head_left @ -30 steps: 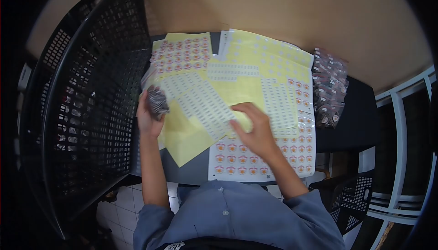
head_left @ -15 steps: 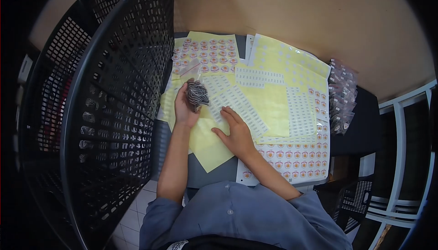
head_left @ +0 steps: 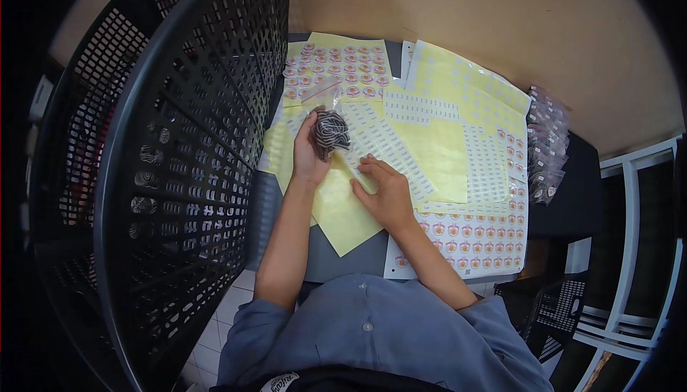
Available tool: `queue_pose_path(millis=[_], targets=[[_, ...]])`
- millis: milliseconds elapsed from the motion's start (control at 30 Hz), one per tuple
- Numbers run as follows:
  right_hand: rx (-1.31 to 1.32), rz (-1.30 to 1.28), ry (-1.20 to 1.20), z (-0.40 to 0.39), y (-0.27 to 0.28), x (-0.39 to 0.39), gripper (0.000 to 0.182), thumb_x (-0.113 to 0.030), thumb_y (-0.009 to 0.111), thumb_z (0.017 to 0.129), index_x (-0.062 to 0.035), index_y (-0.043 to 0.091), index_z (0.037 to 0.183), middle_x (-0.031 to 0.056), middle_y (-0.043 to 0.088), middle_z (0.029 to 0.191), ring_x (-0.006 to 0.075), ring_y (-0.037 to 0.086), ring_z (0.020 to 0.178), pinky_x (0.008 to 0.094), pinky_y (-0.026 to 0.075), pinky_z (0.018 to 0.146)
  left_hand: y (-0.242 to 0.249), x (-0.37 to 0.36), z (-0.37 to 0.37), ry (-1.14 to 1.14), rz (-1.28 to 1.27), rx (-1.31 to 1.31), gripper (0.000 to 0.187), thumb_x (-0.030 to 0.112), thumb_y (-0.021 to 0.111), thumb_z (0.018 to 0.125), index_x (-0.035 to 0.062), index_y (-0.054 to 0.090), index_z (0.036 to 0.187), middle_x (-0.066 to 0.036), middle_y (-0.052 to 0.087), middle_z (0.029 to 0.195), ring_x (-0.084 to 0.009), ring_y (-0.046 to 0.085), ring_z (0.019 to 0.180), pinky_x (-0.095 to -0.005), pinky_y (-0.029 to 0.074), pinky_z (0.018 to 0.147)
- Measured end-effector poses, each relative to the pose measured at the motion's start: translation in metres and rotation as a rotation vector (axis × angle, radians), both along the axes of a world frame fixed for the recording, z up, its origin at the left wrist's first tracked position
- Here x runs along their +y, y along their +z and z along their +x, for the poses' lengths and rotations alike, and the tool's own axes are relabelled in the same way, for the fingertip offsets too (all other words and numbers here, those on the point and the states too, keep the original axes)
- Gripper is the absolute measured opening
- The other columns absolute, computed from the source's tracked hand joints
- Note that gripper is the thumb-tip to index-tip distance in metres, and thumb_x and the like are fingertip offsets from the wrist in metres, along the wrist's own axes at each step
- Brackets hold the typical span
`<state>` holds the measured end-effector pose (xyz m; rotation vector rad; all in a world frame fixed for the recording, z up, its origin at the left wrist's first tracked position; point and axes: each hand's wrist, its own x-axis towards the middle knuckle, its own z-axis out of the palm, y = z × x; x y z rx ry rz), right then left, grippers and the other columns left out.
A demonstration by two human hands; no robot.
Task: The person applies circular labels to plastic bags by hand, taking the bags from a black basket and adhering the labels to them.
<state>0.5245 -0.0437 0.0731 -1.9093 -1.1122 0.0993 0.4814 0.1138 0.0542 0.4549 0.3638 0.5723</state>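
My left hand (head_left: 309, 157) is closed around a clear zip bag (head_left: 331, 134) with a black-and-white striped, folded item inside. The bag's red-lined zip end points away from me, above the sheets. My right hand (head_left: 388, 195) is just to the right of the bag. Its fingertips are bent down at a sheet of small printed labels (head_left: 390, 150), and the thumb stands apart from them. No object shows between those fingers. Beneath both hands lies plain yellow backing paper (head_left: 343, 224).
A tall black perforated basket (head_left: 193, 177) stands close on the left. Sheets of round orange-and-pink stickers (head_left: 472, 245) cover parts of the grey table (head_left: 325, 259). Several packed clear bags (head_left: 547, 148) lie in a row at the right. A cardboard-coloured wall (head_left: 458, 12) rises behind.
The view has shifted, so the table and both hands appear further right and slightly higher. My right hand's fingers are more bent at the label sheet. The left hand keeps the bag.
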Motion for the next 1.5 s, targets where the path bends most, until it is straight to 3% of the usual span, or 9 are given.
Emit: queue_pose_path(millis=[367,600,667,767,1100,1133,1233,1367,1500], targets=[[0.085,0.038,-0.045,-0.001,0.001,0.004,0.01,-0.003,0.061,0.067,0.0054,0.059,0.073,0.0173,0.061,0.087,0.0277,0.056,0.093,0.0317,0.048,0.073,0.001,-0.004,0.0,0.017,0.018,-0.026,0.027,0.022,0.042,0.086,0.0057,0.046,0.107,-0.006,0.056,0.09,-0.0151,0.056,0.081,-0.0278,0.047,0.07],[0.3,0.181,-0.169,0.001,0.012,0.003,0.005,0.0,0.059,0.069,0.0046,0.058,0.071,0.0155,0.061,0.08,0.0232,0.061,0.076,0.0271,0.048,0.063,0.002,-0.012,0.006,0.188,0.426,0.121,0.022,0.007,0.047,0.084,0.0018,0.043,0.106,-0.005,0.053,0.093,-0.0097,0.052,0.083,-0.0221,0.044,0.072],[0.031,0.281,-0.183,0.006,0.024,0.004,0.005,0.0,0.061,0.07,0.0035,0.059,0.073,0.0114,0.06,0.075,0.0146,0.058,0.068,0.0233,0.048,0.061,0.005,-0.014,0.005,0.242,0.572,0.163,0.023,0.007,0.046,0.084,0.0016,0.042,0.107,-0.006,0.053,0.096,-0.0101,0.052,0.085,-0.022,0.043,0.074],[0.061,0.458,-0.14,0.011,0.043,0.027,0.005,0.002,0.062,0.069,0.0025,0.059,0.073,0.0086,0.056,0.071,0.0122,0.056,0.064,0.0223,0.048,0.059,0.022,-0.026,0.001,0.278,0.72,0.19,0.027,0.005,0.045,0.085,0.0015,0.039,0.111,-0.009,0.052,0.101,-0.0116,0.05,0.09,-0.0235,0.041,0.079],[-0.185,0.602,-0.038,-0.003,0.063,0.075,0.01,0.001,0.063,0.067,0.002,0.057,0.075,0.0104,0.056,0.078,0.0188,0.058,0.062,0.0256,0.047,0.052,0.037,-0.047,-0.003,0.371,0.898,0.015,0.041,0.011,0.04,0.088,-0.0008,0.026,0.125,-0.015,0.041,0.119,-0.02,0.042,0.109,-0.0287,0.037,0.09],[-0.219,0.613,-0.044,-0.003,0.063,0.075,0.011,0.001,0.063,0.067,0.0019,0.058,0.076,0.0106,0.056,0.079,0.0189,0.059,0.062,0.0256,0.048,0.052,0.039,-0.047,-0.006,0.31,0.945,0.04,0.045,0.022,0.036,0.09,0.0025,0.02,0.127,-0.017,0.032,0.127,-0.0224,0.036,0.115,-0.0307,0.032,0.094],[-0.271,0.626,-0.036,-0.002,0.066,0.077,0.012,0.002,0.063,0.067,0.0017,0.059,0.078,0.011,0.057,0.08,0.0195,0.059,0.063,0.0257,0.048,0.053,0.038,-0.044,-0.007,0.392,1.007,0.061,0.043,0.013,0.039,0.088,0.0001,0.024,0.126,-0.016,0.038,0.123,-0.0217,0.041,0.111,-0.029,0.036,0.09],[-0.349,0.64,-0.004,-0.003,0.064,0.079,0.012,0.003,0.063,0.066,0.0014,0.06,0.077,0.011,0.057,0.079,0.0206,0.06,0.065,0.026,0.048,0.054,0.039,-0.041,-0.007,0.368,1.037,0.074,0.044,0.02,0.035,0.09,0.0021,0.021,0.128,-0.016,0.032,0.127,-0.0214,0.036,0.115,-0.0313,0.033,0.094],[-0.328,0.642,0.009,-0.003,0.061,0.081,0.012,0.002,0.064,0.065,0.0014,0.06,0.076,0.0107,0.057,0.078,0.021,0.059,0.065,0.0266,0.048,0.055,0.036,-0.038,-0.009,0.442,1.083,0.121,0.039,0.014,0.038,0.089,-0.0006,0.029,0.124,-0.015,0.044,0.116,-0.0205,0.047,0.104,-0.0285,0.04,0.085]])
